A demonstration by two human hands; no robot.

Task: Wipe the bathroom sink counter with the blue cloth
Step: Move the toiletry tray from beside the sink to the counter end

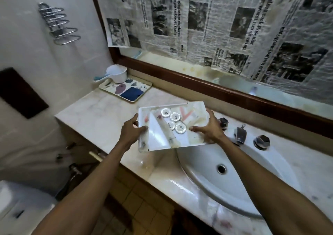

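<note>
The blue cloth lies folded flat on the near right part of a patterned tray at the far left end of the marble counter, beside a white scoop cup standing at the tray's far edge. The folded cloth is roughly a rectangle, and its long axis appears to run from near left to far right, in line with the tray's long side; it points at neither hand.

Both hands are occupied. The left hand clasps the left edge of a white tray of toiletries, thumb over the rim, and the right hand clasps its right edge, fingers curled round it. The tray looks lifted and tilted above the counter, beside the sink basin and the chrome taps.

From the fingers the cloth lies farther away and to the left, well apart from both hands. The left hand is the nearer one, so once the toiletry tray is set down, a reach to the far left would probably suit it best.
</note>
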